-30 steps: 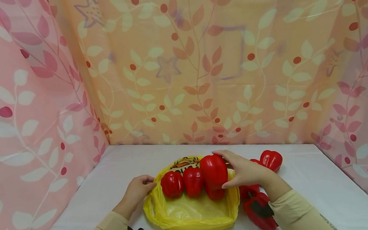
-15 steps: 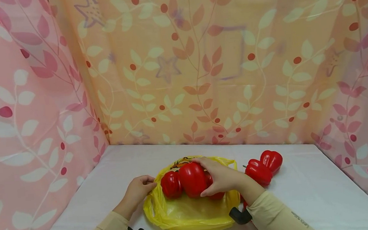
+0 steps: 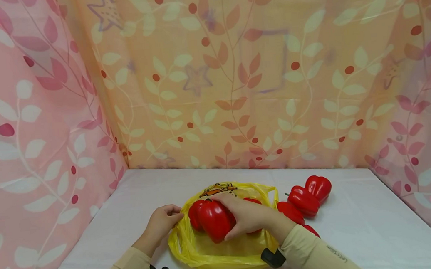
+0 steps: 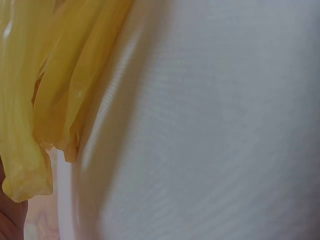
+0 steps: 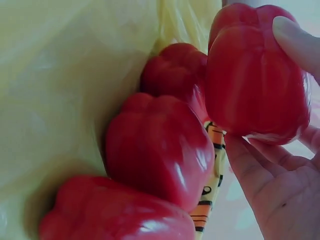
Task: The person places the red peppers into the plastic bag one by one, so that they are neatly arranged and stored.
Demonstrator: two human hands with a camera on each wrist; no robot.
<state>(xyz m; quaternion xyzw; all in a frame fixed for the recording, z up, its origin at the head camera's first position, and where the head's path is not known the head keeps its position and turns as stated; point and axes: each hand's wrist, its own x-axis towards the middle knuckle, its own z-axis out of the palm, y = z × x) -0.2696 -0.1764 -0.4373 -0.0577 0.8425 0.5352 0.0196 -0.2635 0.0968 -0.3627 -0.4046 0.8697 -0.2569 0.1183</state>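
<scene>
A yellow plastic bag [image 3: 228,260] lies spread wide at the mouth in the head view. My left hand [image 3: 161,223] pinches its left rim between thumb and fingers; the bag's yellow folds [image 4: 65,75] hang in the left wrist view. My right hand [image 3: 245,215] grips a red bell pepper [image 3: 216,222] over the bag, thumb on one side and fingers on the other. Inside the bag lie several red bell peppers [image 5: 160,150], seen side by side in the right wrist view. From the head, the held pepper and right hand partly hide them.
To the right of the bag, several more red bell peppers [image 3: 302,201] lie on the white table [image 3: 375,223], some partly behind the right forearm. A black piece [image 3: 273,257] sticks out by the right sleeve. Patterned curtains [image 3: 230,75] close off the back and sides.
My right hand has carried the bell pepper leftward over the bag, from its right side to above the left peppers, and tilted it. My left hand stays at the rim.
</scene>
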